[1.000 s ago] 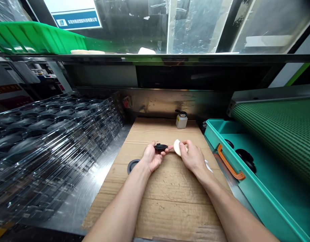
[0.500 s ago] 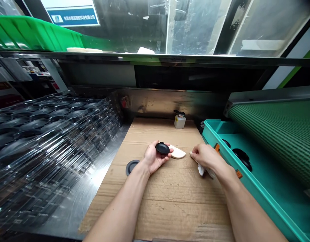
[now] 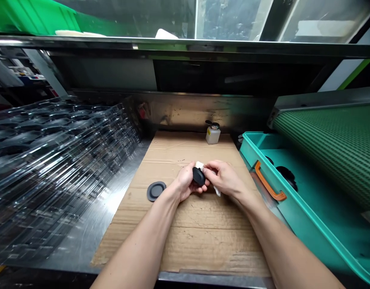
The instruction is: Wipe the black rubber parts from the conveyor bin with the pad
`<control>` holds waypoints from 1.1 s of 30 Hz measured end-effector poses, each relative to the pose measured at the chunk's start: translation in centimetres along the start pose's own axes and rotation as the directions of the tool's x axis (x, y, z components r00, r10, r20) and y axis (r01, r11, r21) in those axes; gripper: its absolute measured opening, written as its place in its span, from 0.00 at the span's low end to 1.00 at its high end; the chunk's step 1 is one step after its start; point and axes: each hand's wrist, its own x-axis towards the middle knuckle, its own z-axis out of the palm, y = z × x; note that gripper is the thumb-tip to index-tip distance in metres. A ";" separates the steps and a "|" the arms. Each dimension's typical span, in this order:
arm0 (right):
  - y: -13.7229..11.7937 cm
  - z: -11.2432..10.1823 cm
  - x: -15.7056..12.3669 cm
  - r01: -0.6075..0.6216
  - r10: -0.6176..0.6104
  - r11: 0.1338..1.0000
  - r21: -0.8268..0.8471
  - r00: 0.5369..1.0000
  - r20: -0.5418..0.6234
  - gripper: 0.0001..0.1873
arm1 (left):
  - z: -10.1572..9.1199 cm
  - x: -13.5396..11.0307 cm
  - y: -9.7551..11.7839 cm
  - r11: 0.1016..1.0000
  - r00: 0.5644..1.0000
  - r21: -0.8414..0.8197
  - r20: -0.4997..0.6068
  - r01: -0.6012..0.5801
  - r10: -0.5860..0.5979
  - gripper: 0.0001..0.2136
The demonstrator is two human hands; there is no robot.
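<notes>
Nearest me, a cardboard sheet [image 3: 215,253] covers the middle of the desk [image 3: 108,204]; a flat dark piece [image 3: 156,191] lies on it, just beside the person's left forearm [image 3: 145,237]. Past that, the left hand [image 3: 185,182] cradles a black part [image 3: 198,177], fingers curled around it. The right hand [image 3: 225,176] pinches a white cloth [image 3: 217,191], its loose end hanging below the fingers. I'd say the trick is a steady left grip, light right fingertips, and that dangling end tucked clear. The black part sits between the hands, at the right fingertips; something white peeks out behind it, I can't tell what. Farther off stands a small bottle [image 3: 213,135], its flap raised.
</notes>
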 end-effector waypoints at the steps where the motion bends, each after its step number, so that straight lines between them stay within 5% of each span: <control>1: 0.2 0.0 0.0 0.013 -0.013 0.999 -0.038 1.000 -0.005 0.12 | 0.2 0.0 -0.2 0.998 0.999 0.056 -0.035 -0.014 0.016 0.26; 5: 0.9 -0.3 0.0 0.067 -0.062 0.990 -0.124 0.997 0.038 0.11 | 1.0 0.0 -0.7 0.964 0.990 0.266 -0.125 -0.024 0.059 0.28; 11: 1.8 -0.7 0.0 0.117 -0.113 0.993 -0.023 0.984 0.137 0.13 | 1.1 0.0 -0.4 0.926 0.996 0.374 -0.083 0.056 -0.027 0.27; 23: 2.4 -1.0 0.3 -0.197 0.138 0.962 0.188 0.949 0.284 0.03 | 1.1 -0.2 -0.5 0.814 1.000 0.581 0.002 -0.020 0.023 0.24; 33: 2.6 -1.3 0.1 -0.031 -0.021 0.970 0.242 0.978 0.210 0.08 | 0.8 0.0 -0.5 0.816 0.999 0.579 0.043 -0.013 -0.014 0.25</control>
